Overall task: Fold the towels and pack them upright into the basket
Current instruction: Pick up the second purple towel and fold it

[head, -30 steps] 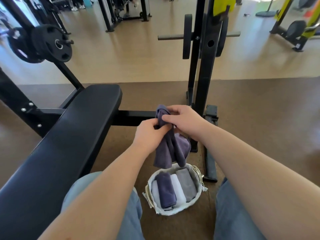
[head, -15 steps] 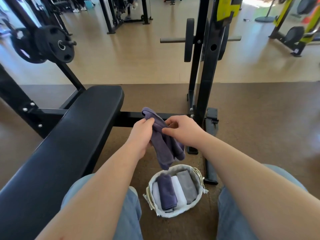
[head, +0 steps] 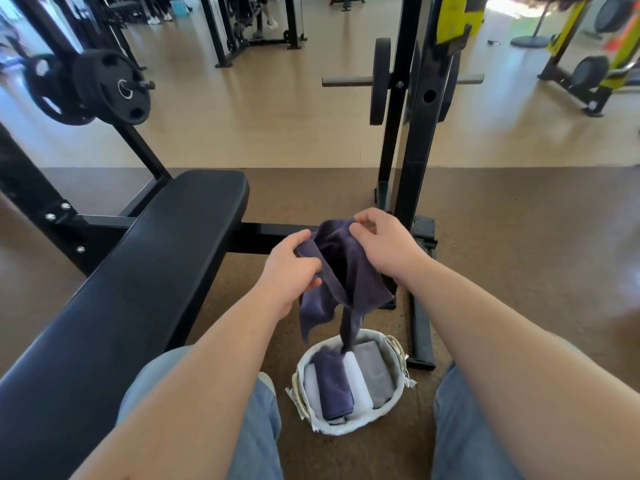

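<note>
Head view: left hand (head: 289, 268), right hand (head: 382, 245) both pinch purple towel (head: 341, 271) raised over basket (head: 398, 386).

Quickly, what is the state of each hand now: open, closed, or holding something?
Left hand: holding the towel, pinching its edge.
Right hand: holding the same towel at its top.

The person wears light blue denim trousers (head: 464, 438) on both legs, and both forearms (head: 214, 358) are bare all the way down to the left hand (head: 291, 268) and right hand (head: 384, 247)
</note>
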{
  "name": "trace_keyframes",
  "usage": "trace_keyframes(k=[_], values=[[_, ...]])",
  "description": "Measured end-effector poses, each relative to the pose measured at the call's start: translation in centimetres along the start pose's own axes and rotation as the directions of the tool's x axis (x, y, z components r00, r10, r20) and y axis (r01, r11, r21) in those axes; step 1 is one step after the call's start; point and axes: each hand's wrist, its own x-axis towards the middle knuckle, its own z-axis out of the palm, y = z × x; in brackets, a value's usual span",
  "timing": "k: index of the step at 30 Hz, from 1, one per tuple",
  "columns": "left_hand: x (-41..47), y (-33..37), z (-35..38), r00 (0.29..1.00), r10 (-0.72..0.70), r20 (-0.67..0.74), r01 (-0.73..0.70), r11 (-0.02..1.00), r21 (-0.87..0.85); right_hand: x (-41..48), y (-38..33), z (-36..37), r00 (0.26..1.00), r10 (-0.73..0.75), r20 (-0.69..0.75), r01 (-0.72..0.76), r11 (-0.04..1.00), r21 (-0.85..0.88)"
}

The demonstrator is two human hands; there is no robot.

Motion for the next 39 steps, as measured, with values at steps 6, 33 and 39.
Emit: trace_keyframes(k=[6,33,39], values=[[-0.1,-0.1,0.5,0.999,-0.005,0.045,0.014,0.980,-0.199,-0.7,-0.5,0.6,0.975,-0.029,0.221,-0.022,0.974,0.224],[-0.2,0.3,0.3,0.880,0.476,0.017,-0.435,0.790,0.432,-1.0,-0.1,0.7,0.967,-0.145,0.210,0.151,0.988,-0.012],[-0.3,0.5,0.2,0.906,0.414,-0.086,-0.379,0.886,0.267,-1.2,-1.0,0.5,0.982,-0.095,0.163,0.063,0.980,0.191]])
